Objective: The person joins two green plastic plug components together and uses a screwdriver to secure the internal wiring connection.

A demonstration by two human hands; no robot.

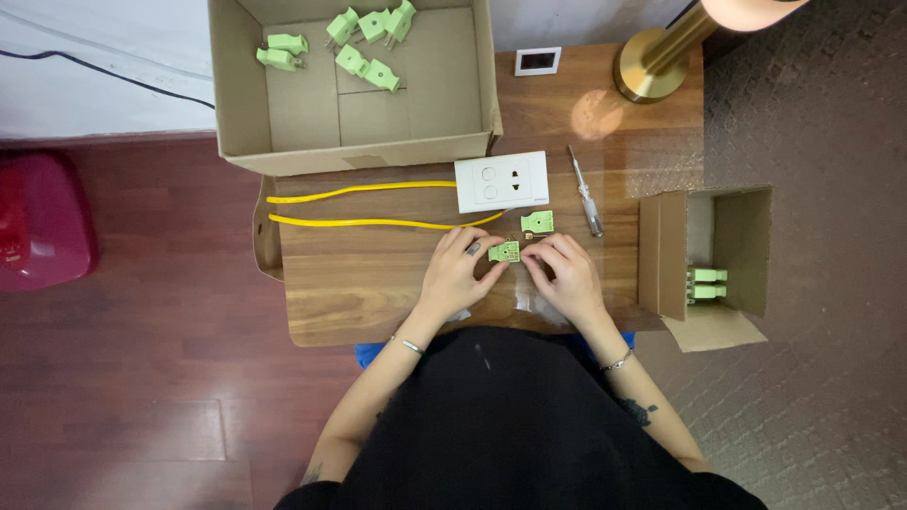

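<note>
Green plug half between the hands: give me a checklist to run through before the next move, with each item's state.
1. Opened green plastic plug half held by both hands, left hand and right hand: ok.
2. Matching green plug cover lying close on the wooden table: ok.
3. Slim clear-handled screwdriver near the right hand: ok.
4. Yellow cable lying free on the table: ok.
5. Screws present: cannot tell.

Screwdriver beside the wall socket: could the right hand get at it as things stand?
Probably yes. The screwdriver lies bare on the table just beyond the right hand, nothing between them, though that hand's fingers are on the green plug half.
</note>
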